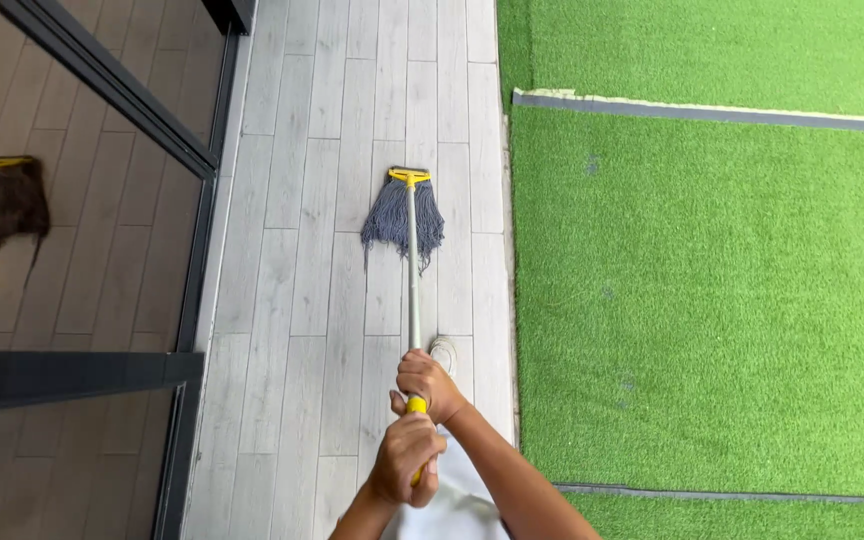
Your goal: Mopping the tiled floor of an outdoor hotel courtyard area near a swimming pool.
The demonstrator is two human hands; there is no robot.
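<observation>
One string mop (404, 215) with one metal handle (413, 280). Two hands on that handle: one right hand (426, 383), one left hand (404, 458). One shoe (443, 352). One mop reflection (2, 205) in one glass panel (72, 200). Two artificial-turf mats (712, 300).

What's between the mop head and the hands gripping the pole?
Only the mop's silver pole runs from the grey mop head to the right hand; beneath it the pale plank floor is bare, in the head view.

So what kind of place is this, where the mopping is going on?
Probably an outdoor patio or balcony: a pale plank-tiled walkway runs between artificial grass and a dark-framed glass door that reflects the mop.
</observation>
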